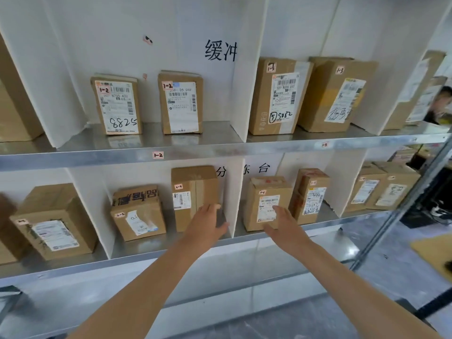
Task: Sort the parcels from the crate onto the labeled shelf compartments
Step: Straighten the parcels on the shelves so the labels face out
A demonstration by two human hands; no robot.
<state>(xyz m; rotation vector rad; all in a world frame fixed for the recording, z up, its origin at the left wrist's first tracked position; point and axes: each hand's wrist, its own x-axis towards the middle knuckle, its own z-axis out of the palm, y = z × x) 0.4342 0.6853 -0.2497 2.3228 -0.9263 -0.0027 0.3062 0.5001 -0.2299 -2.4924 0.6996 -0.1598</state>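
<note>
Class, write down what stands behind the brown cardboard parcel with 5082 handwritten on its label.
Behind and right of the 5082 parcel stands a brown cardboard parcel tagged 1-3, before the white back panel. Its left edge is covered.

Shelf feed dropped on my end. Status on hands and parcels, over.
Left hand open at the tall 2-2 parcel. Right hand open in front of the neighbouring parcel, next compartment over. White divider between them; nothing blocking either reach.

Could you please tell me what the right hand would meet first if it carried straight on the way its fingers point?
Most likely the labelled parcel in the lower compartment just right of the divider: the right hand points at its front label. Whether the fingertips touch it is unclear.
</note>
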